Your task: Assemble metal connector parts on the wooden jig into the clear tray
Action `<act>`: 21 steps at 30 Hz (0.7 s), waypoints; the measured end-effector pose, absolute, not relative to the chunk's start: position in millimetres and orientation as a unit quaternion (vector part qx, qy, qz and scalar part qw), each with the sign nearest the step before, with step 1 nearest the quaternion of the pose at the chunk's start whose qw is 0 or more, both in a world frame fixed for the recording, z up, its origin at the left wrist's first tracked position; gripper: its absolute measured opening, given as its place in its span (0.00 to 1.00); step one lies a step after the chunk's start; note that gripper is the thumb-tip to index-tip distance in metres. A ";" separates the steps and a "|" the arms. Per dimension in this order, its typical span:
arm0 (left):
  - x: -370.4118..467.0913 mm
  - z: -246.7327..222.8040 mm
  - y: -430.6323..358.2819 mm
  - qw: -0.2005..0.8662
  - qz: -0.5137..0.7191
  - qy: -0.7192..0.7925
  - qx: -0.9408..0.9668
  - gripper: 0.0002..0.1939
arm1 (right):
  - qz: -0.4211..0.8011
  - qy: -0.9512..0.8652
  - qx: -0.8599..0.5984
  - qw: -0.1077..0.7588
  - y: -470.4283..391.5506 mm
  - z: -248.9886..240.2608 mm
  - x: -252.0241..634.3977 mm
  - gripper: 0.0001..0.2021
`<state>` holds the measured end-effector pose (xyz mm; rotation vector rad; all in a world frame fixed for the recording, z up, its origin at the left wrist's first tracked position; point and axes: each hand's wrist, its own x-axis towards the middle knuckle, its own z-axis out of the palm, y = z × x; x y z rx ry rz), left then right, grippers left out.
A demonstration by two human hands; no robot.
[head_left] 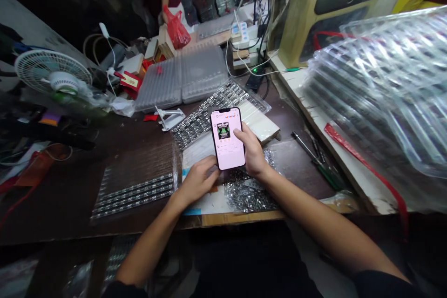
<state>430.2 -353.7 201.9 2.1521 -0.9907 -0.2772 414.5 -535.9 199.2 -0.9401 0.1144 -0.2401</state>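
A smartphone (pixel 228 149) with a lit, pinkish-white screen is held upright in my right hand (pixel 254 151). My right thumb lies over the screen's right side, beside a black and green picture. My left hand (pixel 199 178) is at the phone's lower left corner, loosely bent with thumb and fingers apart; whether it touches the phone I cannot tell. Below the phone lies a pile of small shiny metal parts (pixel 249 195) on a white board. Behind it is a clear tray filled with rows of metal parts (pixel 202 118). Left of my left hand, another ribbed clear tray (pixel 136 188) holds several filled rows.
Stacked clear trays (pixel 391 84) crowd the right shelf, near a beige machine (pixel 296 18). A green-handled screwdriver (pixel 323 170) lies on the right. A white fan (pixel 52 72) stands at left. Across the table, another person's hand holds a red plastic bag (pixel 177 28). Cables run to a power strip (pixel 239 32).
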 end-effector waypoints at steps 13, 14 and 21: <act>450.7 185.2 -358.6 0.585 -0.010 -0.316 0.747 0.26 | -0.108 0.029 -0.486 0.866 -531.9 191.7 413.0 0.12; 449.2 183.4 -357.9 0.588 -0.003 -0.321 0.743 0.25 | -0.105 0.027 -0.492 0.864 -531.5 191.4 412.1 0.12; 441.5 174.9 -348.0 0.588 -0.002 -0.321 0.742 0.29 | -0.079 0.038 -0.545 0.834 -528.3 190.8 408.4 0.14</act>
